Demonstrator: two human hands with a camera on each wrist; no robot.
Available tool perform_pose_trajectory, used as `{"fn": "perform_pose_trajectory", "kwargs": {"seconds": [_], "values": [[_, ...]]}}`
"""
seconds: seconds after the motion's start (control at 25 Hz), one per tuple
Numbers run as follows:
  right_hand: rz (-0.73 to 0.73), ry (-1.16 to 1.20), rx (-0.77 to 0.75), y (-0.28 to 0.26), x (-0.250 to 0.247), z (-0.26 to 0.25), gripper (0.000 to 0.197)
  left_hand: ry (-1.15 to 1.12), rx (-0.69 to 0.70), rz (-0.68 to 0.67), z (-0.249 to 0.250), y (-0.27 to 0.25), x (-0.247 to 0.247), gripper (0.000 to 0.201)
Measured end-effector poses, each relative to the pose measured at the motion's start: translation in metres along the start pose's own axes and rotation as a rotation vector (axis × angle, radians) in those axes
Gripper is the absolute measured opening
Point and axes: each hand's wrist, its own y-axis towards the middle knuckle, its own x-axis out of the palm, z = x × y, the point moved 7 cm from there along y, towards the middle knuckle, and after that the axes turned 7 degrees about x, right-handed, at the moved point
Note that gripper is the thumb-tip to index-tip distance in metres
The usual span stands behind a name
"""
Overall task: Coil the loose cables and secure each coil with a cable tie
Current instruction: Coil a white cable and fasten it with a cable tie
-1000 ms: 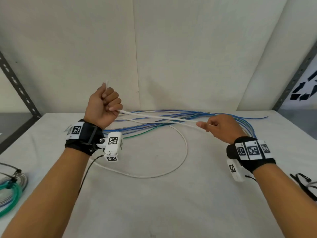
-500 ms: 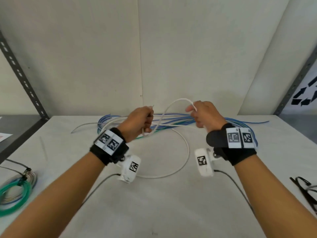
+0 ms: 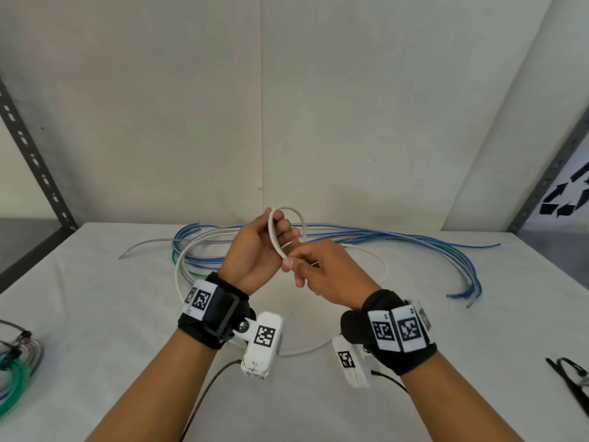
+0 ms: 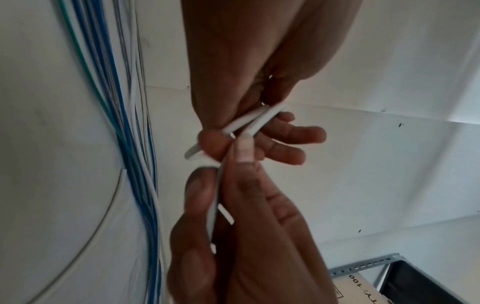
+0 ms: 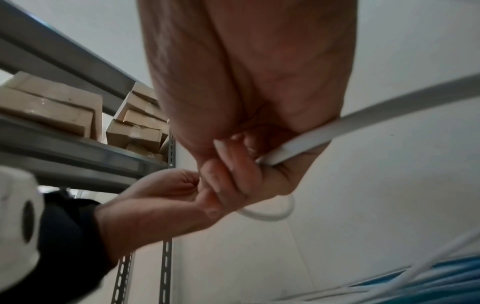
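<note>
Pinching the first loop of the white cable (image 3: 273, 232) with both hands' fingers (image 3: 288, 229), I judge blue cables (image 3: 414, 242) uncoiled, one tied coil (image 3: 14, 374) done.

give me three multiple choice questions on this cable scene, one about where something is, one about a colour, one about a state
1. Where do the already tied coils lie on the table?
A. at its left edge
B. at its centre
C. against the far wall

2. What colour is the cable looped between the hands?
A. blue
B. white
C. green

3. How is the left hand?
A. flat on the table
B. hanging empty
C. gripping the loop

Key: 1 A, the green and grey coils sit at far left. 2 B, the raised loop is white. 3 C, its fingers curl round the loop while the right hand pinches it.
</note>
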Motion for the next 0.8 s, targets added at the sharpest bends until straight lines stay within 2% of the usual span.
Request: {"fn": "perform_pose_trajectory", "kwargs": {"seconds": [0.12, 0.2, 0.32, 0.4, 0.56, 0.6, 0.68, 0.76, 0.8], "values": [[0.017, -0.048, 0.027, 0.004, 0.008, 0.009, 0.048, -0.077, 0.036, -0.061, 0.02, 0.003, -0.003, 0.033], [-0.031, 0.094, -0.003, 0.004, 0.013, 0.011, 0.042, -0.023, 0.085, -0.056, 0.036, 0.004, -0.009, 0.034], [0.026, 0.23, -0.078, 0.004, 0.004, 0.011, 0.021, 0.435, 0.255, 0.064, 0.06, 0.002, -0.027, 0.038], [0.121, 0.184, -0.14, 0.005, -0.002, 0.008, 0.02, 0.714, 0.336, 0.083, 0.072, 0.0, -0.029, 0.04], [0.542, 0.048, -0.248, -0.003, -0.027, -0.001, 0.025, 1.224, 0.468, 0.086, 0.084, 0.003, -0.035, 0.045], [0.622, 0.062, -0.246, -0.006, -0.035, 0.0, 0.028, 1.268, 0.467, 0.068, 0.083, 0.003, -0.037, 0.046], [0.724, 0.053, -0.211, -0.01, -0.054, 0.006, 0.036, 1.205, 0.373, -0.006, 0.078, 0.003, -0.039, 0.046], [0.734, -0.014, -0.13, -0.01, -0.071, 0.014, 0.043, 1.087, 0.245, -0.093, 0.071, 0.002, -0.037, 0.045], [0.689, -0.053, -0.087, -0.008, -0.077, 0.017, 0.046, 1.074, 0.235, -0.109, 0.072, 0.0, -0.036, 0.046]]}}
